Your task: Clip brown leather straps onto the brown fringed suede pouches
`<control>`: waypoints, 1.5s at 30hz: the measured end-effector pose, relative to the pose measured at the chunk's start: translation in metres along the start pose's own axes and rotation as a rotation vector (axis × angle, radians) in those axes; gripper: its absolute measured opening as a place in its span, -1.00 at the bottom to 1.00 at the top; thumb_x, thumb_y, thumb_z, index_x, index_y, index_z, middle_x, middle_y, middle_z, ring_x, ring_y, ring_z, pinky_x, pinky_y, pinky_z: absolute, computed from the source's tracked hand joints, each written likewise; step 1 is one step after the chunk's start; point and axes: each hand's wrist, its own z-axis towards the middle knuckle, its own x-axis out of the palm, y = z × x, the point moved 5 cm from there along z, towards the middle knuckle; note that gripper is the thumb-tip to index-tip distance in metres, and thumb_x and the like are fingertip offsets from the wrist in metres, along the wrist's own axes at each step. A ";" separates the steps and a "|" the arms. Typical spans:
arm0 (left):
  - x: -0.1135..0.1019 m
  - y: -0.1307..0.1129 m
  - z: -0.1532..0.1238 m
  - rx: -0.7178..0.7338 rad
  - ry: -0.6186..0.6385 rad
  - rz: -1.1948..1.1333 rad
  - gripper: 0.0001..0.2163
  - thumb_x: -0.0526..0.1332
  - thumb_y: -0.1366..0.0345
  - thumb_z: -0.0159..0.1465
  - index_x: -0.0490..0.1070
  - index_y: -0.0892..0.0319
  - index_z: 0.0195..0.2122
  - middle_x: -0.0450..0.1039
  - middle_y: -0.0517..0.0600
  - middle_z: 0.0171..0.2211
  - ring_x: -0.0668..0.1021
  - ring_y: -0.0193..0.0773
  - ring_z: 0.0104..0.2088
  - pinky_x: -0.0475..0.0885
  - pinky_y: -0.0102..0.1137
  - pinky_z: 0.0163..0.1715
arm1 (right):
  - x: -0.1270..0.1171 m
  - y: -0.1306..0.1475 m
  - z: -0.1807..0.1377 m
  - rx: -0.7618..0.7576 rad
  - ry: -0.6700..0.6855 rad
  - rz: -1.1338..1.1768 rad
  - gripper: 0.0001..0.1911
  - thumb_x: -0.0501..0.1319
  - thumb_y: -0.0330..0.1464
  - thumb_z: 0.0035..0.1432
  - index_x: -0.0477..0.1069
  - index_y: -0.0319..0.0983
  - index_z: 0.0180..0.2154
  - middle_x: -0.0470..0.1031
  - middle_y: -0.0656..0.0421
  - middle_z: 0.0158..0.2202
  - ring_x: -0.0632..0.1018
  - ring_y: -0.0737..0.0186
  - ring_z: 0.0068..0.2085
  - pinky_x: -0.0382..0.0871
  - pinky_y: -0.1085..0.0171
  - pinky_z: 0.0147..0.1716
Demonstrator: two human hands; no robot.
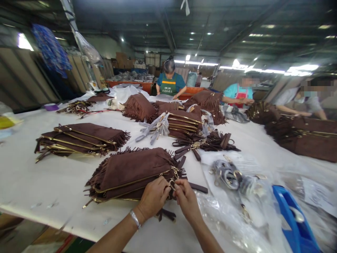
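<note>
Nearest the camera, at six o'clock, the left hand (153, 196) and right hand (186, 198) meet fingertip to fingertip over a small gold ring (172, 183). Both are pinched narrow on it, the left thumb and forefinger closing from nine o'clock and the right ones from three. A silver bracelet (135, 218) circles the left wrist.

The ring sits at the zip end of a brown suede fringed bag (131, 172), the top one of a short stack lying flat on the white table (31, 182), just beyond the knuckles at twelve o'clock. A loose brown strap (198, 188) pokes out from under the stack toward three o'clock.

At about two o'clock from the hands lies a clear plastic bag of metal rings and clips (231, 175) and, nearer the table's edge at four o'clock, a blue plastic object (295, 218) — what it is cannot be told.

Further out, at ten o'clock, a second stack of fringed bags (81, 138) lies well apart. Toward one o'clock a heap of brown straps (205, 143) rests beside a third stack (184, 123).

At the far side — twelve o'clock — a person in a green apron (170, 84) leans over more bags; two other people (240, 93) work at two o'clock.
</note>
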 end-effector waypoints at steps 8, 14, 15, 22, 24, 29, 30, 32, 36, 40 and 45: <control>0.001 0.002 0.000 -0.028 -0.029 0.001 -0.82 0.03 0.31 0.39 0.26 0.14 -0.38 0.38 -0.06 -0.34 0.45 -0.26 -0.29 0.29 -0.39 -0.28 | 0.013 -0.014 0.004 0.043 -0.079 0.258 -0.64 0.11 -0.07 0.28 0.25 -0.20 -0.08 0.43 0.28 -0.47 0.29 0.42 -0.62 0.12 0.41 -0.64; 0.000 0.000 0.002 -0.020 -0.006 -0.018 -0.78 -0.03 0.32 0.42 0.26 0.14 -0.39 0.36 -0.05 -0.34 0.44 -0.26 -0.29 0.28 -0.39 -0.28 | 0.019 -0.018 0.001 0.026 -0.057 0.268 -0.67 0.12 -0.10 0.28 0.28 -0.21 -0.10 0.43 0.28 -0.48 0.29 0.44 -0.60 0.14 0.42 -0.62; 0.000 0.000 0.002 -0.021 -0.003 -0.023 -0.78 -0.03 0.31 0.42 0.26 0.14 -0.39 0.36 -0.05 -0.34 0.44 -0.26 -0.29 0.28 -0.39 -0.28 | 0.020 -0.020 0.001 0.033 -0.052 0.304 -0.67 0.13 -0.10 0.28 0.28 -0.22 -0.10 0.42 0.28 -0.48 0.29 0.45 -0.60 0.13 0.43 -0.62; 0.004 0.003 0.003 -0.022 -0.002 -0.037 -0.76 -0.05 0.29 0.43 0.25 0.14 -0.39 0.35 -0.06 -0.35 0.42 -0.27 -0.31 0.26 -0.38 -0.29 | 0.023 -0.030 0.004 0.074 -0.061 0.497 -0.64 0.18 -0.09 0.24 0.28 -0.22 -0.10 0.42 0.29 -0.48 0.27 0.49 -0.62 0.08 0.45 -0.64; 0.005 0.005 0.002 -0.023 -0.004 -0.035 -0.77 -0.04 0.29 0.43 0.25 0.13 -0.39 0.35 -0.06 -0.35 0.42 -0.27 -0.31 0.25 -0.38 -0.30 | 0.022 -0.028 0.004 0.073 -0.063 0.496 -0.64 0.18 -0.09 0.24 0.28 -0.22 -0.10 0.42 0.29 -0.48 0.27 0.48 -0.61 0.08 0.45 -0.63; 0.007 0.006 0.001 -0.026 -0.014 -0.034 -0.80 -0.02 0.34 0.42 0.22 0.13 -0.39 0.34 -0.08 -0.36 0.41 -0.28 -0.32 0.22 -0.39 -0.31 | 0.018 -0.023 0.006 0.032 -0.033 0.446 -0.66 0.16 -0.10 0.26 0.28 -0.21 -0.10 0.42 0.28 -0.47 0.27 0.48 -0.60 0.11 0.44 -0.61; 0.007 0.006 0.001 -0.026 -0.012 -0.036 -0.80 -0.01 0.34 0.41 0.23 0.13 -0.38 0.34 -0.09 -0.36 0.41 -0.28 -0.31 0.22 -0.39 -0.31 | 0.017 -0.022 0.007 0.025 -0.018 0.440 -0.66 0.15 -0.10 0.27 0.28 -0.21 -0.10 0.42 0.29 -0.47 0.27 0.48 -0.61 0.11 0.44 -0.61; 0.007 0.006 0.001 -0.023 -0.003 -0.043 -0.80 -0.01 0.34 0.41 0.24 0.13 -0.38 0.34 -0.09 -0.35 0.41 -0.28 -0.31 0.23 -0.39 -0.29 | 0.018 -0.019 0.009 0.019 0.015 0.417 -0.67 0.13 -0.10 0.27 0.27 -0.21 -0.12 0.41 0.29 -0.48 0.26 0.48 -0.62 0.10 0.44 -0.61; 0.007 0.005 0.002 -0.036 -0.004 -0.048 -0.80 0.01 0.33 0.41 0.24 0.13 -0.39 0.34 -0.09 -0.36 0.41 -0.28 -0.31 0.23 -0.39 -0.30 | 0.018 -0.016 0.009 0.006 -0.049 0.312 -0.68 0.11 -0.09 0.28 0.29 -0.21 -0.12 0.38 0.30 -0.50 0.29 0.43 -0.59 0.15 0.42 -0.60; 0.007 0.005 0.002 -0.044 -0.010 -0.052 -0.80 0.01 0.32 0.41 0.24 0.13 -0.39 0.34 -0.09 -0.37 0.41 -0.28 -0.33 0.23 -0.39 -0.31 | 0.017 -0.018 0.004 0.007 -0.135 0.230 -0.66 0.09 -0.09 0.29 0.31 -0.20 -0.09 0.37 0.29 -0.49 0.33 0.37 -0.55 0.21 0.38 -0.58; 0.006 0.006 0.002 -0.048 -0.009 -0.060 -0.80 0.01 0.31 0.40 0.25 0.13 -0.40 0.34 -0.08 -0.38 0.41 -0.27 -0.32 0.25 -0.39 -0.30 | 0.019 -0.019 0.001 0.010 -0.094 0.205 -0.67 0.07 -0.09 0.30 0.31 -0.20 -0.09 0.37 0.28 -0.48 0.35 0.35 -0.53 0.22 0.37 -0.57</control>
